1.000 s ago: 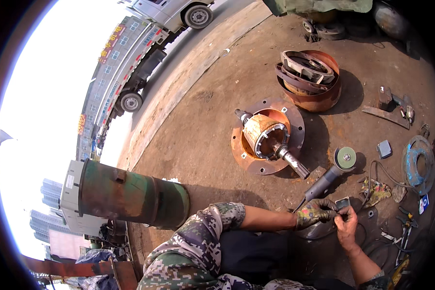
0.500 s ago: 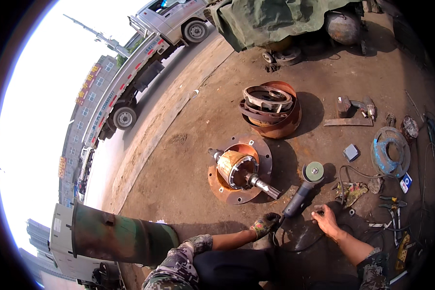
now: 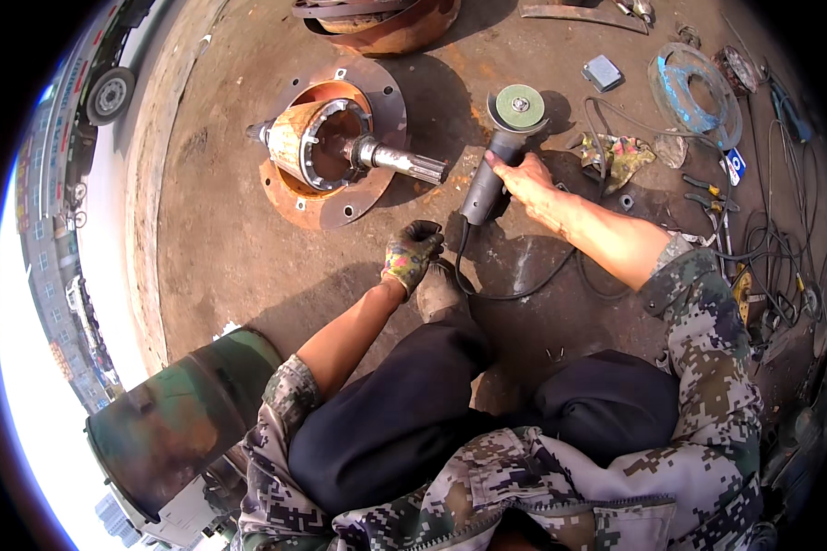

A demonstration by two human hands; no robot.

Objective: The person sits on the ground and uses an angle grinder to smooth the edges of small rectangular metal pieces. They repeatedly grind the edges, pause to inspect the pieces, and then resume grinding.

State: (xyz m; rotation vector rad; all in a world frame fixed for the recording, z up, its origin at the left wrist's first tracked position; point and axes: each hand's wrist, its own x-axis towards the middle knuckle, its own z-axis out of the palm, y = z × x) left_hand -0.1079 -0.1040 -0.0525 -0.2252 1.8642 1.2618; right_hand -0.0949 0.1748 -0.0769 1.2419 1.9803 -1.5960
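My right hand (image 3: 535, 186) grasps the grinder (image 3: 482, 190), well in from the roadside edge of the ground (image 3: 213, 253); my gloved left hand (image 3: 412, 252) is curled, its contents unclear from here.

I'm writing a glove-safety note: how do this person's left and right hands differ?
The left hand wears a patterned, dark-tipped glove; the right hand is bare. The right hand grips the angle grinder; the left hand, fingers curled, is apart from it. Both arms emerge from camouflage sleeves.
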